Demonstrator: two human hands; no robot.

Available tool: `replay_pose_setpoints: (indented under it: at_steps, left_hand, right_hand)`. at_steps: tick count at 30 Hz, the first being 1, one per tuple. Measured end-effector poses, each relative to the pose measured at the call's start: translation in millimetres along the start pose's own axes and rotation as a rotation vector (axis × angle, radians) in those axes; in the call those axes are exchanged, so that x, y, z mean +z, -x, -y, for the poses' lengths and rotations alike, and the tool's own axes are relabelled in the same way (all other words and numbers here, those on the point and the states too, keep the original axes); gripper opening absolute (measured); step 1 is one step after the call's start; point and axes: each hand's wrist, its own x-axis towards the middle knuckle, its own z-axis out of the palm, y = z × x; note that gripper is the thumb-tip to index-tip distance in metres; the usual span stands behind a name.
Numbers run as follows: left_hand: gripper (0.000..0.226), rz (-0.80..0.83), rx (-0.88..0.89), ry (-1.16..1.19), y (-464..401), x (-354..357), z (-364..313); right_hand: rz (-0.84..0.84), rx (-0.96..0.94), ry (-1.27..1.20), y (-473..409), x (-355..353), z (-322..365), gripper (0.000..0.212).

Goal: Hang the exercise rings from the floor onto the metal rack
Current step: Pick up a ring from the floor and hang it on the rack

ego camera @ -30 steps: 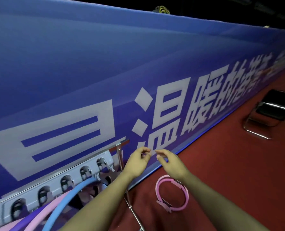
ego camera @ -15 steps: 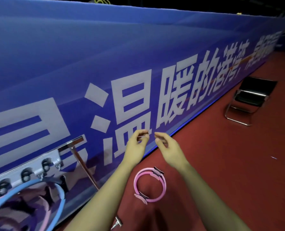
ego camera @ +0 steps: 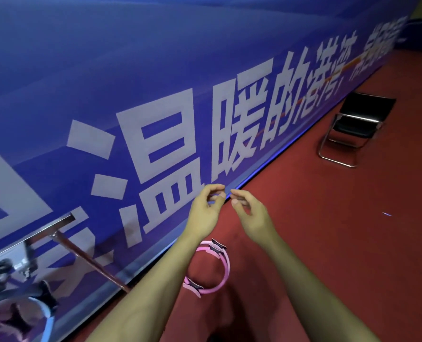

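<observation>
Head view: both hands raised above a pink ring on the red floor, beside the blue banner wall.

Blue banner wall (ego camera: 155, 107) with large white characters runs across the frame; everything else lies on its floor side. Red floor (ego camera: 340, 243) spreads wide and bare out from the wall's base. A folding chair (ego camera: 353, 124) stands farther along, near the wall. The metal rack (ego camera: 20, 253) leans against the wall at the lower left, a light-blue ring (ego camera: 46, 314) hanging from it. The pink ring (ego camera: 218, 267) lies flat close to the wall's foot, below both wrists, touched by neither hand. Left hand (ego camera: 205, 211) and right hand (ego camera: 252, 213) hover nearly fingertip to fingertip, fingers loosely curled, holding nothing visible.
</observation>
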Motion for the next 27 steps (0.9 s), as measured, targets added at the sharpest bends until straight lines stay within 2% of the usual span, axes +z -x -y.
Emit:
replay_pose_setpoints:
  at_steps: [12,15,22,27]
  left_hand:
    - [0.020,-0.009,-0.014,0.096,-129,-2,27]
    - [0.020,-0.027,-0.016,0.086,-147,-9,30]
    - [0.019,-0.171,-0.026,0.027,-179,-26,48]
    - [0.021,-0.348,-0.101,-0.038,-187,-45,73]
  right_hand:
    - [0.141,-0.003,0.155,-124,17,-30,0.036]
    - [0.180,-0.017,0.147,-151,29,-31,0.032]
    - [0.275,-0.064,0.068,-210,53,-40,0.026]
    - [0.451,-0.083,0.034,-255,77,-47,0.030]
